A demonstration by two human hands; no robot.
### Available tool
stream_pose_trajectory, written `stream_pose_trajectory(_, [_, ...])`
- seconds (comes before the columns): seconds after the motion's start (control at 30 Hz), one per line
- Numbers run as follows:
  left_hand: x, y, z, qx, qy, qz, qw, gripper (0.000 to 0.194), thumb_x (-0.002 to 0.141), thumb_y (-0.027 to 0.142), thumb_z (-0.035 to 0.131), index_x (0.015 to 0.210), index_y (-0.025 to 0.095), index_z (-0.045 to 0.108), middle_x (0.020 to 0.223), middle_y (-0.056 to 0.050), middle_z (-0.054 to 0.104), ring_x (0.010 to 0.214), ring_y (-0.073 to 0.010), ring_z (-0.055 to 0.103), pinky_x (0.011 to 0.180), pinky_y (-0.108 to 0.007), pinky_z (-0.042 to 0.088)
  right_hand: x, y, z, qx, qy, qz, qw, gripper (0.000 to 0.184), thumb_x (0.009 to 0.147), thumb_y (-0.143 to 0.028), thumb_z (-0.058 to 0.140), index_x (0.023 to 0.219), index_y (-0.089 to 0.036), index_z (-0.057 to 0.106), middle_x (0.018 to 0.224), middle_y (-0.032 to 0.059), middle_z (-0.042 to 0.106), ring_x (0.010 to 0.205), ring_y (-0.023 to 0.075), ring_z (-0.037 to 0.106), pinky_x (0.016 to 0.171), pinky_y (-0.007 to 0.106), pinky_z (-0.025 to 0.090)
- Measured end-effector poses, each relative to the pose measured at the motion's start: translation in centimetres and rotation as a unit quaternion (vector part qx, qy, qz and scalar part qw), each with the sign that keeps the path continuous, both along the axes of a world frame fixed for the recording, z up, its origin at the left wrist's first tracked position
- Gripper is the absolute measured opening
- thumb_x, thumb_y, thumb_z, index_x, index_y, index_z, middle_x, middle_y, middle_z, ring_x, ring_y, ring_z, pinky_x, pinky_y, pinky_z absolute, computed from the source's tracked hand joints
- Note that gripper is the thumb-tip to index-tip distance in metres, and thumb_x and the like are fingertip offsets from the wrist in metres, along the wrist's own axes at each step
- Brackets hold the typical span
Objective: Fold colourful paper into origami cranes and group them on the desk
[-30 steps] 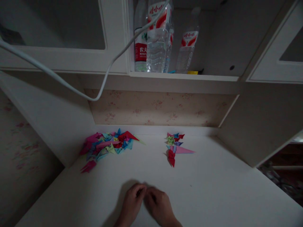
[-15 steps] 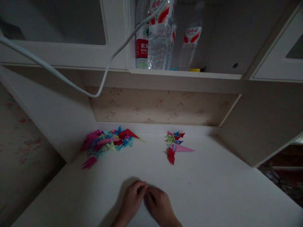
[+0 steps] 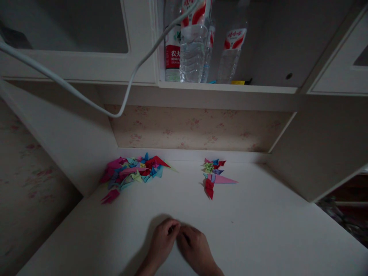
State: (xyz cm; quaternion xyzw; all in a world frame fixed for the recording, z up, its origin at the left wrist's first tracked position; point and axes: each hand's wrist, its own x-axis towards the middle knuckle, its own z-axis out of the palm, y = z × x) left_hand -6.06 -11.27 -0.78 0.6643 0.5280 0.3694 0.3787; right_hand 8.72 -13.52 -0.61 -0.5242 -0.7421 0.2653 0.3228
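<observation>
My left hand [image 3: 164, 237] and my right hand [image 3: 193, 242] meet at the fingertips over the white tabletop [image 3: 253, 237]. Both have their fingers curled in a pinch. Whatever lies between the fingertips, if anything, is hidden or too small to name. Beyond my left hand lies a heap of folded paper pieces [image 3: 130, 172] in pink, blue, green and red. Past my right hand is a smaller group: a red folded paper piece [image 3: 209, 188], a long pink paper point [image 3: 225, 179] and several small colourful folded pieces [image 3: 212, 165].
A shelf above the table holds several clear plastic bottles [image 3: 193, 53] with red and white labels. A white cable [image 3: 94, 106] hangs in front of the cabinet on the left. Side panels [image 3: 319, 149] bound the tabletop, and floral wallpaper [image 3: 186, 126] covers the back.
The view has shifted very slightly, so everything sits a few pixels over. My hands keep the same pinched pose, fingertips together.
</observation>
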Motion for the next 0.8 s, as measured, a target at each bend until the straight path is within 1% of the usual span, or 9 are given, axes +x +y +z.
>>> stream_pose_trajectory(0.3, [0.18,0.08,0.43,0.005,0.004,0.009,1.0,0.022,0.088,0.029,0.05,0.081,0.02,0.069,0.082,-0.004,0.07,0.079,-0.0177,0.064,0.073,-0.023,0.048,0.06,0.16,-0.39,0.001,0.01,0.008,1.0,0.028,0.093,-0.027,0.042,0.095,-0.022,0.069,0.085,0.0052,0.072,0.077,0.0162,0.066,0.074,0.022,0.047])
stream_pose_trajectory(0.57, [0.13,-0.19,0.22,0.007,-0.003,0.005,1.0,0.023,0.089,0.031,0.049,0.082,0.019,0.068,0.082,-0.004,0.07,0.079,-0.0172,0.064,0.073,-0.024,0.048,0.11,0.13,-0.54,-0.01,0.011,0.007,1.0,0.024,0.092,-0.022,0.043,0.094,-0.022,0.068,0.087,0.0036,0.072,0.079,0.016,0.066,0.074,0.022,0.046])
stream_pose_trajectory(0.67, [0.15,-0.1,0.35,0.005,0.0,0.008,1.0,0.023,0.089,0.031,0.049,0.082,0.02,0.068,0.082,-0.004,0.07,0.078,-0.0174,0.064,0.072,-0.024,0.048,0.08,0.08,-0.38,-0.007,0.012,0.008,1.0,0.026,0.093,-0.024,0.042,0.095,-0.022,0.068,0.089,0.0041,0.072,0.081,0.0162,0.066,0.075,0.022,0.047])
stream_pose_trajectory(0.8, [0.16,-0.04,0.43,0.006,0.007,0.009,1.0,0.024,0.088,0.031,0.049,0.079,0.02,0.068,0.08,-0.004,0.07,0.077,-0.0178,0.064,0.072,-0.024,0.048,0.06,0.03,-0.14,-0.004,0.004,0.001,1.0,0.028,0.093,-0.028,0.042,0.094,-0.022,0.069,0.085,0.0047,0.072,0.078,0.0161,0.066,0.074,0.022,0.047])
